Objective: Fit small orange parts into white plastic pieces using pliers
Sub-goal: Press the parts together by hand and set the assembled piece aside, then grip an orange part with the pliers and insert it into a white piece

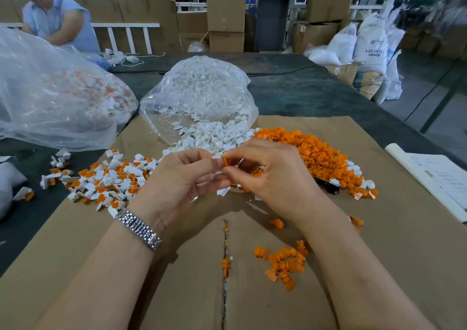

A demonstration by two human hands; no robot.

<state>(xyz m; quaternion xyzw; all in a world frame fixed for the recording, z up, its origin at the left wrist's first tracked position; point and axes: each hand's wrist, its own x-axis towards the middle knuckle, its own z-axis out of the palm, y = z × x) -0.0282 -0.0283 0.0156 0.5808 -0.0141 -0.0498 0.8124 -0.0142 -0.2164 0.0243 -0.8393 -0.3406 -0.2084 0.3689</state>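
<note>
My left hand (180, 178) and my right hand (275, 175) meet over the cardboard sheet (379, 228). Between their fingertips sits a small orange part (225, 162) pressed against a white plastic piece (218, 172); the left fingers pinch the white piece, the right fingers pinch the orange part. Behind the hands, loose white pieces (212, 135) spill from a clear bag (197, 89). A heap of orange parts (313, 150) lies to the right. Assembled white-and-orange pieces (108, 180) lie at the left. A black tool handle (327, 185), perhaps the pliers, lies under the orange heap's edge.
A large clear bag of assembled pieces (50, 94) fills the left. Several stray orange parts (285, 261) lie near my right forearm. Papers (439, 178) rest at the right edge. Another person (58, 18) sits at the far left. Boxes and sacks stand behind the table.
</note>
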